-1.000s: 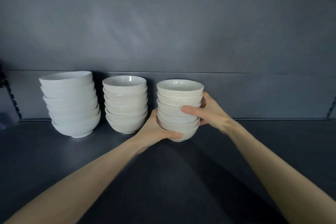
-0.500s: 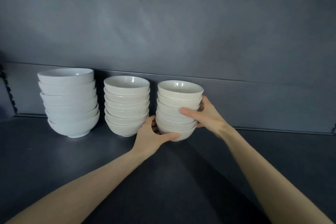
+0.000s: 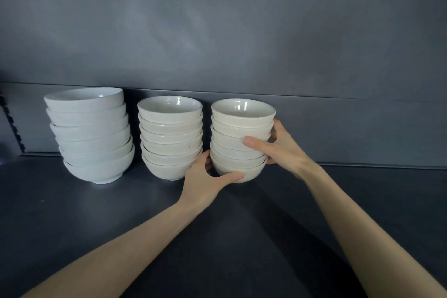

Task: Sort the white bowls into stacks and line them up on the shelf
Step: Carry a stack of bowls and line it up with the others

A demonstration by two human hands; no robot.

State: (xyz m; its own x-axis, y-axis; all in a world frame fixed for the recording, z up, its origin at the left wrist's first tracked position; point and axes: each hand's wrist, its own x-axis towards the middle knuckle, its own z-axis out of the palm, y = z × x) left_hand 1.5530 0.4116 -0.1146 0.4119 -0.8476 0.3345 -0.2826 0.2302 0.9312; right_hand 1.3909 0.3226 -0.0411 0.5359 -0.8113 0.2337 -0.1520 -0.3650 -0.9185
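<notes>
Both hands have eased the cream bowl stack back on the dark shelf, closer into line with its neighbours. It now sits just right of the middle bowl stack, with a narrow gap between. The left hand grips its bottom bowl, thumb across the front. The right hand clasps its far side, thumb on the middle bowls. Left of the middle stack stands a wider white bowl stack, its top bowl tilted.

Light: dim and cool, I find.
Shadows: dark wedge across the shelf.
Glare: glints inside the top bowls.
Edges: wall seam bows slightly.
</notes>
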